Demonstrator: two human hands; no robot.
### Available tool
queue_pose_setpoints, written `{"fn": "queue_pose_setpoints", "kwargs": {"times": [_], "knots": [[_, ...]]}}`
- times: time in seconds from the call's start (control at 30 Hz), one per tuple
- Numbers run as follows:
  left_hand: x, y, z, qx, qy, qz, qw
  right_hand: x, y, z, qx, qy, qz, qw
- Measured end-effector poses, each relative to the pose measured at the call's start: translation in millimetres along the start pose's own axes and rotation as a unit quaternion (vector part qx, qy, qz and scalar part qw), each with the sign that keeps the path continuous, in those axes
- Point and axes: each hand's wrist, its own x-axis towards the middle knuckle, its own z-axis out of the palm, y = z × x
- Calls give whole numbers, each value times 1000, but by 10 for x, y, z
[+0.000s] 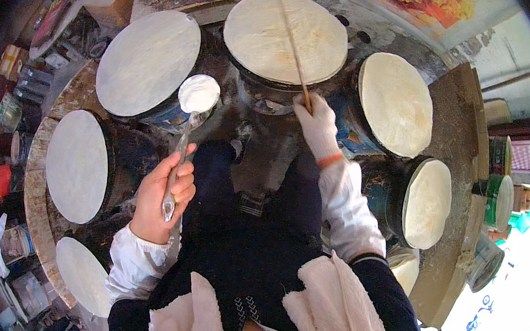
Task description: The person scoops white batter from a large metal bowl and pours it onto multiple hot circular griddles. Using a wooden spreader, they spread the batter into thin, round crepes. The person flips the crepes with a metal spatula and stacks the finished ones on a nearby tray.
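Note:
My bare left hand (163, 200) is wrapped round the handle of a metal ladle (185, 137), its bowl heaped with a smooth white mass (198, 93) like batter or dough. The ladle hangs near the lower edge of a round griddle whose top is covered by a pale sheet (152, 60). In a white glove, my right hand (318, 123) grips the near end of a long thin wooden stick (294, 44). The stick lies over or just above a pale, slightly browned round flatbread (263, 38) on the far middle griddle; I cannot tell whether it touches.
More pale rounds cover griddles at the left (78, 164), the lower left (81, 271), the right (395, 105) and the lower right (426, 203). A worn counter (38, 211) curves round them. Tins (501, 200) stand at the right, with jars and boxes along the left.

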Motion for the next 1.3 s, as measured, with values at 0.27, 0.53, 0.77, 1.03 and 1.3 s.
{"fn": "queue_pose_setpoints", "kwargs": {"times": [0.27,0.53,0.77,1.03,1.3], "knots": [[72,145,60,54,33,15,998,1021,-593,582,-284,-90,-59,953],[219,272,68,53,35,4,998,1281,-418,637,-338,-139,-99,926],[292,276,156,78,28,-6,997,1668,-700,113,-354,-6,-107,929],[545,41,476,179,-24,-44,983,1749,9,-1885,-34,401,-16,915],[811,-689,916,215,-89,-134,963,-1128,1195,-3873,133,629,138,753]]}}
